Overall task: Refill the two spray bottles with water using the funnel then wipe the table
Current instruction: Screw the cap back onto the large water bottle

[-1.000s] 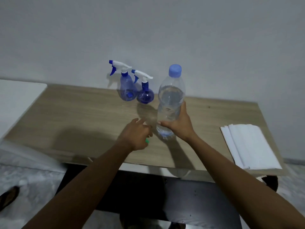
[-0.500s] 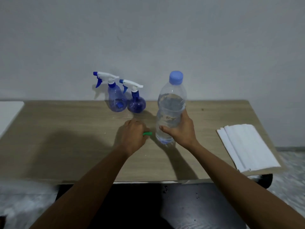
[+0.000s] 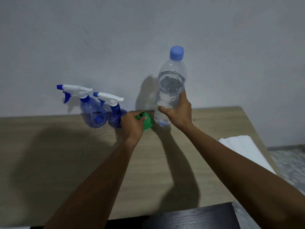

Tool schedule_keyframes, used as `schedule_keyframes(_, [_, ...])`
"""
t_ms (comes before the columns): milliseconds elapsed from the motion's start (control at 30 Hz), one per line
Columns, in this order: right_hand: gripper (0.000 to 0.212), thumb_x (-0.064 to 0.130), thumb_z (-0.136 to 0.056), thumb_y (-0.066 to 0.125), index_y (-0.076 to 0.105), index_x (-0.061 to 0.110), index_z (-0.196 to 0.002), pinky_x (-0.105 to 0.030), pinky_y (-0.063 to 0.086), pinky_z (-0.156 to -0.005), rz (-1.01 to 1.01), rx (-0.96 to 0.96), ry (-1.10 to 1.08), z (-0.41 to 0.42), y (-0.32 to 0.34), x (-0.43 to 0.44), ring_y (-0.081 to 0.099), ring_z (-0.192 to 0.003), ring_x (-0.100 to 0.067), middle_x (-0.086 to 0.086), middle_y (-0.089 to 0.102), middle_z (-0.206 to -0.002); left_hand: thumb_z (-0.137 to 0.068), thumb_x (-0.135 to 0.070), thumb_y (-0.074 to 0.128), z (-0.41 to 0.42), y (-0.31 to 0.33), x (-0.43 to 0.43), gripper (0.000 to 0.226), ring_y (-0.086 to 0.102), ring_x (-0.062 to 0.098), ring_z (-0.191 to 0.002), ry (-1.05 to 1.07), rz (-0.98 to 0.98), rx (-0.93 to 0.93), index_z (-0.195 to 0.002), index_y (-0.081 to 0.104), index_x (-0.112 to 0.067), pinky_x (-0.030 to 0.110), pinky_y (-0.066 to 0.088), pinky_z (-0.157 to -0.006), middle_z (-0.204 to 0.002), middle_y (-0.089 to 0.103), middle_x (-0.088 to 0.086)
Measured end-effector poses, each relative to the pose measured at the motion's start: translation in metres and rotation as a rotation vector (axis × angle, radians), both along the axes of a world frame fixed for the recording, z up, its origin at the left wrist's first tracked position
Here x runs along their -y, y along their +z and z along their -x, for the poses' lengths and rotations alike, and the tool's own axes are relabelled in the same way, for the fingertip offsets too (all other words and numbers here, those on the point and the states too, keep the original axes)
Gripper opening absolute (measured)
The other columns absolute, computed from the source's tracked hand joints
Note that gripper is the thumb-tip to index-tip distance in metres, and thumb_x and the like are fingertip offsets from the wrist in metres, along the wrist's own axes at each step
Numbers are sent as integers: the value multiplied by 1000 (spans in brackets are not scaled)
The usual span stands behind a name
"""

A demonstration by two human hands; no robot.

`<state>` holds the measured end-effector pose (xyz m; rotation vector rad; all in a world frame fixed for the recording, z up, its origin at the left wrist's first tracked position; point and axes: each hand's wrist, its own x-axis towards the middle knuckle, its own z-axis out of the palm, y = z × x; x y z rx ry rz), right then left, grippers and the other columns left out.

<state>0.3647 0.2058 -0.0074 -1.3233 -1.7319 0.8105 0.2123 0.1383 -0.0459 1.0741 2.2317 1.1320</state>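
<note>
The green funnel [image 3: 146, 121] sits spout-up in the grasp of the left hand [image 3: 132, 125], just right of the two blue spray bottles [image 3: 105, 111] standing by the wall. Right of the funnel, the right hand [image 3: 177, 113] grips the capped water bottle [image 3: 170, 90] upright. White cloths [image 3: 244, 149] lie farther right on the tabletop [image 3: 66, 154].

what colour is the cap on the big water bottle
Light blue: the screw cap on the clear plastic water bottle, seen best in the head view.

wooden table [image 3: 66, 162] bears spray bottles [image 3: 92, 116], white cloth [image 3: 244, 149].
</note>
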Motion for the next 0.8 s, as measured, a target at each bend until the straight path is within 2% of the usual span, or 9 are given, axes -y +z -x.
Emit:
schedule_keyframes(67, [82,33,-66,91,46,21,-133,-43,57,-89,-6,0,12,4,-7,-8,65,-106,-23,1,67,-118,-86,-13,74,1,-8,-12,29,69,26,-102,0,-3,-7,-115,72,-9,36,55,-93,-111,73,13])
schedule_keyframes(233, [82,36,-67,89,43,28,-134,-40,60,-85,24,-20,64,10,-15,-18,63,-103,-14,12,62,-115,-90,-9,69,1,-18,-25,23,70,27,-96,7,3,-33,-113,72,-5,30,54,-83,-106,74,15])
schedule_keyframes(367, [83,39,-67,86,41,27,-136,-43,59,-86,45,-17,101,9,-18,-20,64,-106,-17,7,64,-120,-92,-11,67,4,-23,-29,16,69,24,-90,-4,22,-48,-105,73,-5,30,53,-76,-100,74,12])
schedule_keyframes(567, [86,36,-67,88,40,27,-138,-35,60,-86,85,-22,157,7,-18,-26,63,-109,-16,7,63,-123,-93,-10,64,4,-22,-31,12,58,14,-82,-4,43,-106,-102,71,-5,24,44,-73,-100,72,12])
schedule_keyframes(700, [87,33,-69,89,38,26,-140,-25,57,-83,100,-16,182,6,-17,-29,60,-107,-11,9,61,-124,-94,-9,63,2,-21,-30,13,67,23,-89,-10,36,-117,-103,70,-3,24,45,-72,-100,72,13])
schedule_keyframes(800, [89,33,-69,89,37,26,-141,-21,52,-79,118,-24,190,5,-18,-29,58,-106,-9,11,59,-124,-94,-9,63,3,-21,-29,12,65,19,-88,-29,38,-128,-103,69,-6,24,46,-72,-99,71,11])
